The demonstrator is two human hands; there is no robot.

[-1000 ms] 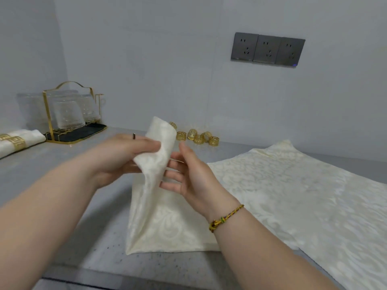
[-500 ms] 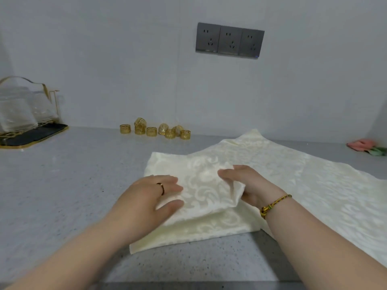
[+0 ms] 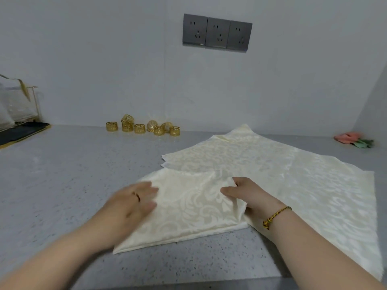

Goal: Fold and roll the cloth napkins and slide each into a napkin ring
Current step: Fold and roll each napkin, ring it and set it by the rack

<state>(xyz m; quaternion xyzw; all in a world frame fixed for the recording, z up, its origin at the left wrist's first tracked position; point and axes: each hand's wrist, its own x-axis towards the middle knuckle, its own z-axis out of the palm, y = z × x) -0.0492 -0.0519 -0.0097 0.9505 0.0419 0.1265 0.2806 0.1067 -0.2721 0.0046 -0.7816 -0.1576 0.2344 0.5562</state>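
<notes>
I see the folded napkin (image 3: 188,210) lying near the front edge of the countertop (image 3: 62,174), its right side overlapping the spread napkins (image 3: 293,174). The left hand (image 3: 129,204) lies flat on its left part with fingers straight (blurred, so I judge it is smoothing), pinning the fold. The right hand (image 3: 249,195) pinches the napkin's right edge, likely to square the layers before rolling. The napkin rings (image 3: 143,127) sit at the back edge.

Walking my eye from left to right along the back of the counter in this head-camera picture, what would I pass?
Black tray with glasses → gold napkin rings → flat cream napkins → pink and green object.
</notes>
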